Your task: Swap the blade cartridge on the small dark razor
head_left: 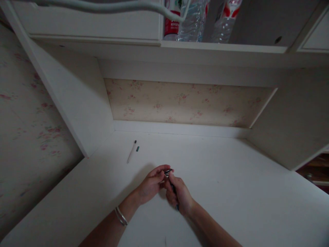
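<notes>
Tool (174,188) between both hands, over the desk (218,199): the right hand (184,196) wraps its shaft, while the left hand (150,187) pinches its far end. Best handling, I judge, is a firm right grip with light left fingers, so the tip cannot twist. Its long axis runs away from the person, pointing forward and slightly left. Beyond the left hand lie a stick (131,153) and a chip (137,149).

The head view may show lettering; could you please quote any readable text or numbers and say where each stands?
"ONGFU", first letter unclear: red label, leftmost bottle.
Smaller line beneath: unreadable.
Rightmost bottle, label: too blurred to read.
Dark held item: no readable text.
</notes>
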`<state>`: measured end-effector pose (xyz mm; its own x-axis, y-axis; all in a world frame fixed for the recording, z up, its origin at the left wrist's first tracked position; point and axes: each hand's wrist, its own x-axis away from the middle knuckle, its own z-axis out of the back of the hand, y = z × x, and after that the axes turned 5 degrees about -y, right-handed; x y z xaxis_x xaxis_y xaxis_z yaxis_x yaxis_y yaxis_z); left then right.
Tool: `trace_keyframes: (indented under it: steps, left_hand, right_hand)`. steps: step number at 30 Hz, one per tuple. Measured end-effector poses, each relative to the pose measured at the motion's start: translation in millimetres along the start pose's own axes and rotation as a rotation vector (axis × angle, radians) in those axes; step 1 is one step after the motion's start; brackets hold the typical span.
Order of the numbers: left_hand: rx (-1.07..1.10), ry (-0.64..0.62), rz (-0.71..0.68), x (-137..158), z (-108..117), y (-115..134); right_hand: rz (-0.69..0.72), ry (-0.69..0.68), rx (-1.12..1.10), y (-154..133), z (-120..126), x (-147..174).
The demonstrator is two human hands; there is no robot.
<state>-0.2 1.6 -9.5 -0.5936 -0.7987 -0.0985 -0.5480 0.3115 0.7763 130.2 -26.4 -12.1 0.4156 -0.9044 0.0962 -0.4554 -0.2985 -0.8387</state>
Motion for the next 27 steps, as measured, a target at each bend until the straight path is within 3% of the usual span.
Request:
trace_keyframes:
  steps: [10,19,27]
  left_hand:
    - [-0.016,0.007,0.001,-0.1,0.0,0.6]
    - [0.0,0.057,-0.003,-0.4,-0.7,1.7]
    - [-0.007,0.09,-0.006,-1.2,-2.7,5.9]
  right_hand:
    - [0.011,0.035,-0.013,2.1,-1.4,-0.2]
    - [0.065,-0.125,0.024,3.1,2.0,1.3]
    - [0.093,-0.161,-0.067,-1.8,-4.1,0.8]
